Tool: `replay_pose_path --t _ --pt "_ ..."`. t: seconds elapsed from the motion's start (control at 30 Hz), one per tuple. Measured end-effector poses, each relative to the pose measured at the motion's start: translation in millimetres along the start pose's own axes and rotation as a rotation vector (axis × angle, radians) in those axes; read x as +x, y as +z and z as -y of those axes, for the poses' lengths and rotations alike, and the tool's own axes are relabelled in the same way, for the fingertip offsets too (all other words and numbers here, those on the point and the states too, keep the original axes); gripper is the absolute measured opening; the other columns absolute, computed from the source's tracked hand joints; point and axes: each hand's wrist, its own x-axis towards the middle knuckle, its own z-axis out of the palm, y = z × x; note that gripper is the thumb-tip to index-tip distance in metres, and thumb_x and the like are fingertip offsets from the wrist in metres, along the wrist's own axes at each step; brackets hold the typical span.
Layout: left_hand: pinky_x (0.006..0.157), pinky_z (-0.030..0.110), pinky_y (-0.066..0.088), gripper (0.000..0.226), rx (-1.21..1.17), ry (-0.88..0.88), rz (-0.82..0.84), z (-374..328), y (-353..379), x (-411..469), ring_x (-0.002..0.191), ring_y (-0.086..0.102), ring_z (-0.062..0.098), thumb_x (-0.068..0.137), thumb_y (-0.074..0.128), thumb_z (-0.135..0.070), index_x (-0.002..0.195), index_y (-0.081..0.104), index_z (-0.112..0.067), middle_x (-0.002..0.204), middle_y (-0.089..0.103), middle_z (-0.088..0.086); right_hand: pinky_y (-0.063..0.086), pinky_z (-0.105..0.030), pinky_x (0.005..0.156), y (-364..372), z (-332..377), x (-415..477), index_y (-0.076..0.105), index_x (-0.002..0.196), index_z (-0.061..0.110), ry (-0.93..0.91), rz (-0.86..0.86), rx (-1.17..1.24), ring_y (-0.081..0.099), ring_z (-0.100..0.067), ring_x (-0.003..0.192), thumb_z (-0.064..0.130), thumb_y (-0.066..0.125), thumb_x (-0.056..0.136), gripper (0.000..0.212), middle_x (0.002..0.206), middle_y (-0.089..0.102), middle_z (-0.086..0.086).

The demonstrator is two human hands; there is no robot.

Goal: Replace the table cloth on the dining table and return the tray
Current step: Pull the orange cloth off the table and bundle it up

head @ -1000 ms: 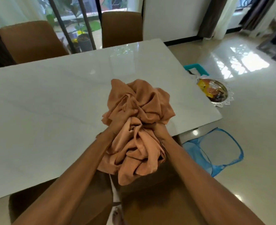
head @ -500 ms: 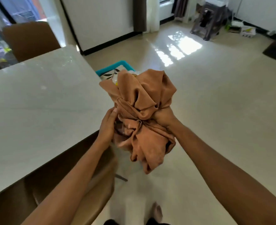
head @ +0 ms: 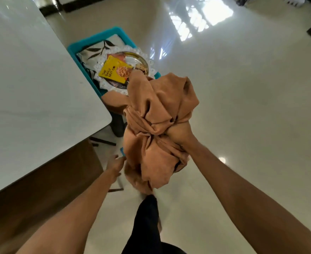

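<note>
One view, head camera, looking down past the table point(head: 32, 88) corner to the floor.

Risks, as judged:
- Right hand point(head: 178, 133) alone carries the old cloth point(head: 158, 110), fist clenched round a twisted waist of fabric. The lower folds hang loose below the fist. One could slide out, trail on the floor and be trodden on by the leg point(head: 147, 217) just beneath.
- The bundle is held in front of the tray point(head: 98, 65), which rests on the teal basket point(head: 103, 34) with a yellow packet point(head: 112, 71) on it. A swinging fold could snag the lacy rim and tip it.
- Left hand point(head: 115, 165) reaches low beside the bundle, fingers loosely spread, holding nothing visible; slightly blurred.

Cloth: orange-tan, soft, bunched into a rough ball with deep creases, in mid-air, off the table and just beside its corner. Tabletop bare white; the patterned cloth point(head: 98, 50) lies in the basket under the tray.
</note>
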Motion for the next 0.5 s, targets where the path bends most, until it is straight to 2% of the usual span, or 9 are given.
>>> replay_pose_path --t 0.07,0.13,0.17,0.23,0.27,0.3,0.37,0.43,0.5 --pt "0.085 0.041 0.044 0.047 -0.044 -0.012 0.012 6 15 28 0.117 0.053 0.034 0.096 0.057 -0.018 0.141 0.043 -0.011 0.130 0.055 0.011 0.047 -0.017 0.090 22 -18 22 0.058 0.129 0.018 0.000 0.016 -0.040 0.061 -0.014 0.103 0.018 0.092 0.070 0.068 0.110 0.058 0.008" --pt "0.077 0.036 0.048 0.025 -0.025 0.013 0.020 8 32 61 0.112 0.058 0.037 0.096 0.056 -0.007 0.120 0.054 -0.004 0.108 0.063 0.012 0.040 0.000 0.079 43 -43 39 0.057 0.130 0.014 0.016 0.019 -0.097 0.055 -0.008 0.094 0.014 0.087 0.077 0.061 0.104 0.055 0.010" --pt "0.077 0.035 0.051 0.028 -0.004 -0.002 0.031 9 35 69 0.115 0.059 0.039 0.096 0.058 -0.011 0.122 0.054 -0.004 0.110 0.064 0.015 0.039 0.001 0.080 51 -59 45 0.057 0.131 0.012 0.018 0.034 -0.148 0.055 -0.009 0.095 0.016 0.085 0.079 0.059 0.105 0.056 0.009" --pt "0.091 0.044 0.052 0.076 0.073 -0.071 -0.010 22 42 103 0.124 0.054 0.041 0.089 0.066 -0.042 0.149 0.032 -0.010 0.139 0.053 0.020 0.046 -0.018 0.098 61 -95 47 0.054 0.134 0.010 0.034 0.073 -0.289 0.057 -0.014 0.105 0.026 0.085 0.080 0.064 0.116 0.059 0.002" --pt "0.095 0.048 0.051 0.088 0.139 -0.087 -0.054 29 41 114 0.124 0.054 0.041 0.084 0.063 -0.057 0.152 0.025 -0.015 0.145 0.049 0.018 0.042 -0.022 0.105 61 -107 44 0.051 0.136 0.009 0.045 0.110 -0.339 0.054 -0.013 0.109 0.027 0.085 0.080 0.068 0.120 0.057 0.002" --pt "0.095 0.047 0.050 0.083 0.207 -0.111 -0.075 35 40 122 0.121 0.055 0.040 0.085 0.058 -0.061 0.149 0.031 -0.016 0.142 0.052 0.016 0.035 -0.014 0.108 59 -121 43 0.046 0.140 0.009 0.046 0.165 -0.382 0.048 -0.008 0.111 0.026 0.085 0.080 0.073 0.122 0.051 0.007" --pt "0.086 0.037 0.049 0.051 0.250 -0.076 -0.091 37 39 139 0.111 0.059 0.037 0.094 0.057 -0.045 0.130 0.053 -0.009 0.123 0.061 0.011 0.023 0.001 0.100 46 -144 45 0.044 0.141 0.014 -0.081 0.284 -0.501 0.047 -0.005 0.114 0.031 0.078 0.083 0.069 0.124 0.049 0.013" --pt "0.086 0.038 0.050 0.035 0.083 -0.083 -0.134 34 36 153 0.102 0.060 0.035 0.099 0.055 -0.029 0.123 0.058 -0.003 0.119 0.064 0.016 0.033 -0.014 0.097 37 -169 54 0.052 0.134 0.020 -0.186 0.444 -0.726 0.062 -0.022 0.109 0.044 0.063 0.088 0.052 0.122 0.063 0.003" --pt "0.076 0.035 0.051 0.033 0.015 -0.130 -0.173 33 32 165 0.094 0.060 0.034 0.101 0.052 -0.022 0.125 0.056 0.000 0.121 0.063 0.024 0.041 -0.027 0.096 36 -185 63 0.052 0.134 0.024 -0.204 0.623 -0.929 0.064 -0.025 0.111 0.048 0.057 0.091 0.050 0.124 0.064 0.000"
